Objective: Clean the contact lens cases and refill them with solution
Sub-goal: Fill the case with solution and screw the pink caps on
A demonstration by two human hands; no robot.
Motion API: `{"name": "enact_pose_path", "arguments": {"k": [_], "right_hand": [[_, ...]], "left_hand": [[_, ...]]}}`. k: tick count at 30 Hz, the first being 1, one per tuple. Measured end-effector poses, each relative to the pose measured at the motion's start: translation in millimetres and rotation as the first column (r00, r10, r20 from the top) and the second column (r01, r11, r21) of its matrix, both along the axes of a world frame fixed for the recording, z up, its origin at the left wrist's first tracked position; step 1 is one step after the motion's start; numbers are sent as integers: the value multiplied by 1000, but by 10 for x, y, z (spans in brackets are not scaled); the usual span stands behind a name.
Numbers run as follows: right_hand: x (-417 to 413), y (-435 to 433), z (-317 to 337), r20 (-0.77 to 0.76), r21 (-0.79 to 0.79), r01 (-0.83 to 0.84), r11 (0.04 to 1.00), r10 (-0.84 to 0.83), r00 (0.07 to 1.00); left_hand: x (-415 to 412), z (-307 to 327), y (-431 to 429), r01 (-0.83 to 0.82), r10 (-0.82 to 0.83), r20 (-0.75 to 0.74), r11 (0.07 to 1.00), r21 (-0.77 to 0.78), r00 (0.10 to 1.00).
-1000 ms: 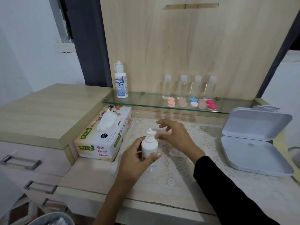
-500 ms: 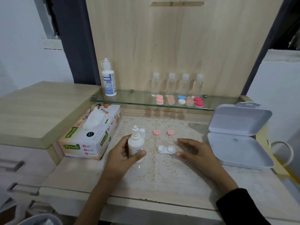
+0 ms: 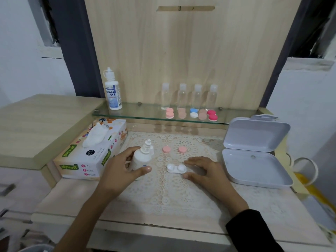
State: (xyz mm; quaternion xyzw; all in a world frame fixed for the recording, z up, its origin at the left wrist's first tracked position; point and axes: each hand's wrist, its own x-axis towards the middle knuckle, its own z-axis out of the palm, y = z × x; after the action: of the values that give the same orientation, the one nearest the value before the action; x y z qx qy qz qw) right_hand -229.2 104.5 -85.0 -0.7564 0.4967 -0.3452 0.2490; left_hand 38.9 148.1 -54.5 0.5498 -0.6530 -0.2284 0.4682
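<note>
The white lens case [image 3: 176, 168], both wells uncapped, lies mid-desk on the lace mat [image 3: 172, 193]; its two pink caps [image 3: 165, 149] sit behind it. The left hand [image 3: 120, 171] grips an upright white solution bottle [image 3: 141, 157]; the right hand [image 3: 205, 171] rests spread, holding nothing, just beside the case. At the desk's left edge, a tissue box [image 3: 91, 153] reads "Mysoft Soft Facial Tissue"

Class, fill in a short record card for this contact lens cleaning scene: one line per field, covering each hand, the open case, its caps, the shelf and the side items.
Left hand: grips small white bottle, upright
Right hand: open, beside white lens case
Case state: both wells uncapped
Pink caps: two, on the lace mat behind the case
Glass shelf: solution bottle, four clear bottles, capped cases
Left side: tissue box
Right side: grey box, lid open
</note>
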Motion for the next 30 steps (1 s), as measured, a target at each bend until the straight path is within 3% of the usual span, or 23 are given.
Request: {"name": "enact_pose_path", "arguments": {"k": [10, 17, 30], "right_hand": [[82, -31, -7, -47, -27, 20, 999, -21, 999], [83, -33, -24, -52, -30, 42, 999, -43, 998], [70, -39, -53, -73, -35, 44, 998, -46, 996]], "left_hand": [[77, 145, -179, 49, -45, 384, 999, -2, 922], [45, 209, -298, 28, -79, 759, 996, 79, 647], [-106, 364, -328, 81, -145, 911, 989, 123, 385]]}}
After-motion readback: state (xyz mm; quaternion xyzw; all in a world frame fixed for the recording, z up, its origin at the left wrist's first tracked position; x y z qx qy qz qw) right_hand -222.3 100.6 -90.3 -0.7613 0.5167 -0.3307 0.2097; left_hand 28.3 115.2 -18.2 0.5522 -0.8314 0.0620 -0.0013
